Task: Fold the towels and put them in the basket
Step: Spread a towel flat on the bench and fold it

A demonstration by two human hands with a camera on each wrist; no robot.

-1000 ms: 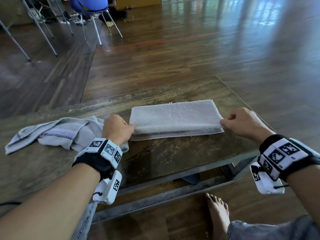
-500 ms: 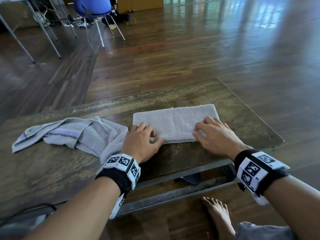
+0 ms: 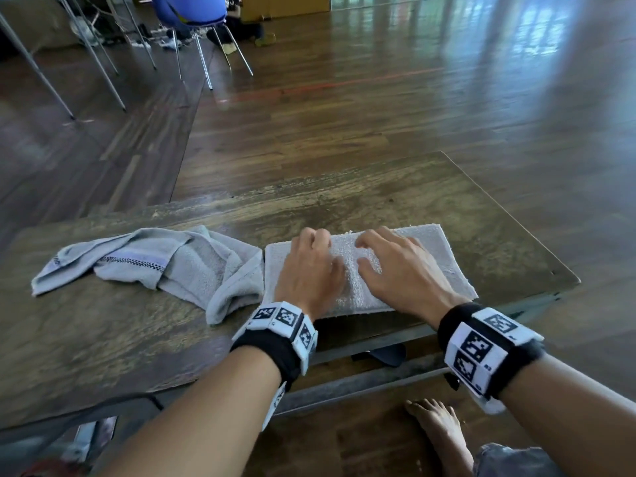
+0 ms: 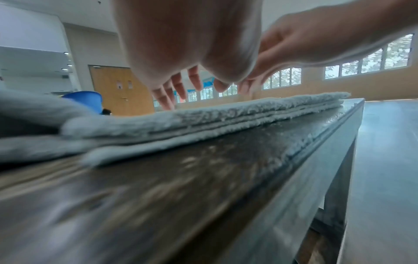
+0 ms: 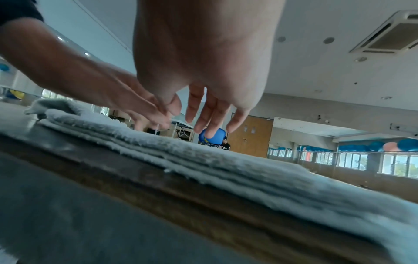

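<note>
A folded light-grey towel [image 3: 444, 256] lies flat in several layers near the front right of the wooden table [image 3: 103, 339]. Both hands are on top of its middle, side by side. My left hand [image 3: 309, 270] has loosely bent fingers pointing down at the cloth [image 4: 248, 110], the tips at its surface [image 4: 167, 101]. My right hand [image 3: 395, 266] is spread over the towel [image 5: 226, 166] with relaxed fingers [image 5: 210, 114] just above it. Neither hand grips anything. A second grey towel [image 3: 165, 259], crumpled, with a checked stripe, lies to the left and touches the folded one.
The table's right edge [image 3: 516, 218] is close beyond the folded towel. A bare foot [image 3: 437, 428] stands on the wooden floor under the front rail. A blue chair [image 3: 187, 8] and metal legs [image 3: 103, 74] stand far back left.
A second ago each hand held one end of the folded towel. Both then came inward along its near edge and now rest forward on its middle.
</note>
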